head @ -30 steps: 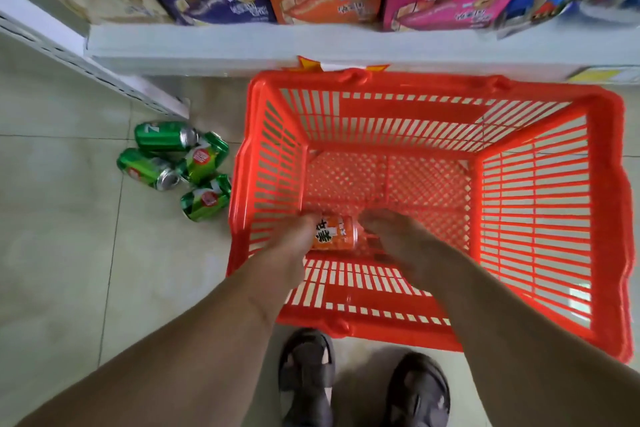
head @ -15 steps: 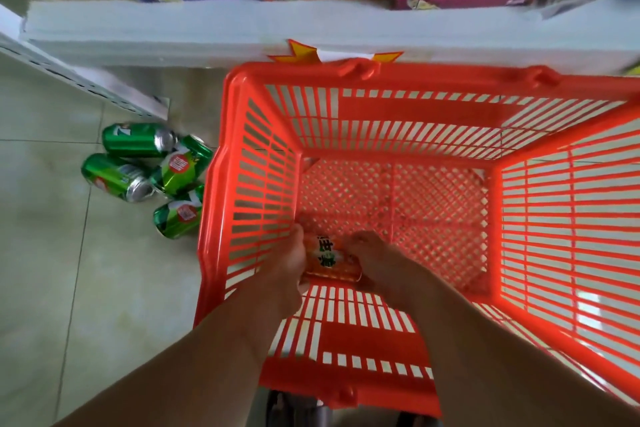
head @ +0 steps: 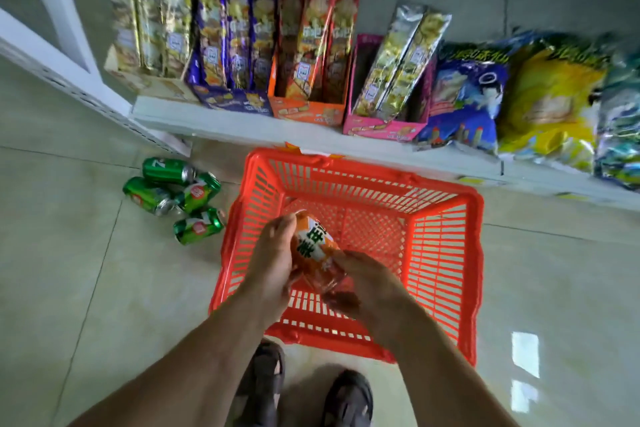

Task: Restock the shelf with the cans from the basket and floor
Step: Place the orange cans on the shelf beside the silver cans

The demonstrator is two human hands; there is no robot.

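A: Head view. What is everything made of?

B: The basket point(head: 446, 253) is orange plastic with slatted walls and a lattice floor, rectangular, standing on glossy pale tiles. The shelf point(head: 242, 126) is a flat white board just beyond its far rim. On it stand four open card boxes point(head: 308, 109) of long foil packets, with crinkly snack bags point(head: 550, 97) to their right.

A: Count the cans.

B: Five that I can see. Four green cans point(head: 173, 199), shiny metal cylinders, lie on their sides in a loose cluster on the floor, just left of the basket. One orange can point(head: 313, 246) is above the basket's inside, tilted, its far end pointing toward the shelf.

A: And the hands?

B: Both are on the orange can. The left hand point(head: 273, 260) curls round its left side, fingers wrapped about the body. The right hand point(head: 367, 282) grasps the near, lower end; it is motion-blurred, so the exact finger placement is unclear.

A: Anything else?

B: Two dark sandals point(head: 349, 399) at the bottom edge, near the basket's close wall.
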